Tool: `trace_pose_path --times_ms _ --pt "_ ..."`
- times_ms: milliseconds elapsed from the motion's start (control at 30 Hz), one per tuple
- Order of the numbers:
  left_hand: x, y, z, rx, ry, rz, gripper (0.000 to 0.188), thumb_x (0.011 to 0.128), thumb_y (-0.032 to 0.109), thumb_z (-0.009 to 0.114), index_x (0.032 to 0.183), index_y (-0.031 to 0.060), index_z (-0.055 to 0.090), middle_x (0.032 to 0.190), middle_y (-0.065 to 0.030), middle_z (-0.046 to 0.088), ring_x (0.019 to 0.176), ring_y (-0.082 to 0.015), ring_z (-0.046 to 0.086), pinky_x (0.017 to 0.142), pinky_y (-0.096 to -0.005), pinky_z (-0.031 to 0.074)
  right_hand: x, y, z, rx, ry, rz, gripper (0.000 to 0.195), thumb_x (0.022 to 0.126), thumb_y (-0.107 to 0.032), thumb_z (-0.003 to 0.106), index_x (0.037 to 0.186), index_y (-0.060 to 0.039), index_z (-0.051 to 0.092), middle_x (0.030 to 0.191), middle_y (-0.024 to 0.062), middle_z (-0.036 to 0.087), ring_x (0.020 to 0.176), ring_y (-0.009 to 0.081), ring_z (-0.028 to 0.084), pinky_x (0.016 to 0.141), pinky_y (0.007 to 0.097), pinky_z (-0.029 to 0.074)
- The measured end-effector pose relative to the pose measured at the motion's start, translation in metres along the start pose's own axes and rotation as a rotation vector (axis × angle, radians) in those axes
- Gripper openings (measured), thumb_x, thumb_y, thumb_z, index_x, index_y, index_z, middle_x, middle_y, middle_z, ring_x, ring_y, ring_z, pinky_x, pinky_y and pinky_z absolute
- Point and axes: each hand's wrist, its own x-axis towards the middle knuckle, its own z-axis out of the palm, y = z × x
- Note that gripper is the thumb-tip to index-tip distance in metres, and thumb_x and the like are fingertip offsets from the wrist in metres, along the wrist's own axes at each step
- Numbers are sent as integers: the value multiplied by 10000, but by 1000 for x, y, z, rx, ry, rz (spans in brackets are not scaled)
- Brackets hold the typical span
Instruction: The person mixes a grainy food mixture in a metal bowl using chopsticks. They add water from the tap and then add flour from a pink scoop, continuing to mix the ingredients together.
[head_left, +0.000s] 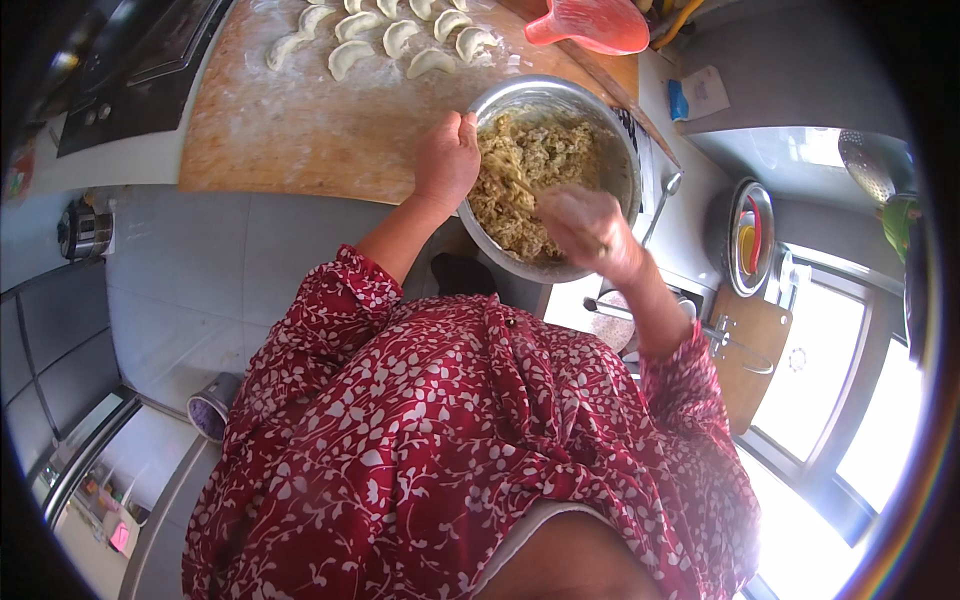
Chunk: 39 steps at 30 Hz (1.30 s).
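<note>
A wide stainless steel bowl (627, 161) stands at the board's front right corner, partly past its edge. Chopped, pale green-brown filling (559, 146) covers the bottom of it. My left hand (448, 161) grips the bowl's left rim, thumb on top. Over the bowl's near right side, my right hand (589, 229) is closed around wooden chopsticks (523, 184), whose tips reach into the filling. Motion blurs this hand, and its fingers hide part of the chopsticks.
Several crescent dumplings (400, 37) lie on the floured wooden board (300, 142). A red plastic scoop (592, 26) and a long wooden rolling pin (619, 94) are behind the bowl. Right of it lies a metal spoon (663, 206). A black hob (139, 79) borders the board's left.
</note>
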Motion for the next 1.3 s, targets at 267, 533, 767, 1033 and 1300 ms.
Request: trace_pose_path --times_ms 267,533,767,1033,1300 --pt "-5 1 0 15 -10 -44 347 976 275 550 744 19 520 649 -212 559 638 -436 558 585 -495 428 -12 93 -69 175 161 535 167 869 -13 633 1009 8 722 952 121 715 834 208 705 738 294 583" --pt "-9 -4 9 3 10 -55 365 982 296 541 742 21 525 658 -211 568 642 -436 561 593 -493 435 -112 19 -14 131 233 491 99 886 35 624 968 33 679 933 104 719 860 148 700 721 262 576" --pt "-8 6 4 33 -28 -79 376 990 313 526 753 21 529 658 -210 567 646 -425 565 597 -490 435 -30 22 1 -181 106 20 87 842 6 662 926 10 684 808 107 665 718 216 656 619 296 535" --pt "-10 -1 11 -9 1 -84 386 990 315 525 744 17 527 643 -205 555 634 -424 555 597 -486 431 -13 78 -79 181 134 564 105 901 -54 654 966 9 707 888 70 691 850 133 660 718 270 547" --pt "-10 -2 13 -78 -16 -87 380 988 300 528 741 10 524 650 -221 552 636 -433 546 601 -481 434 0 69 -113 -10 -96 304 146 924 -78 647 1012 20 710 870 49 656 810 99 588 737 246 479"
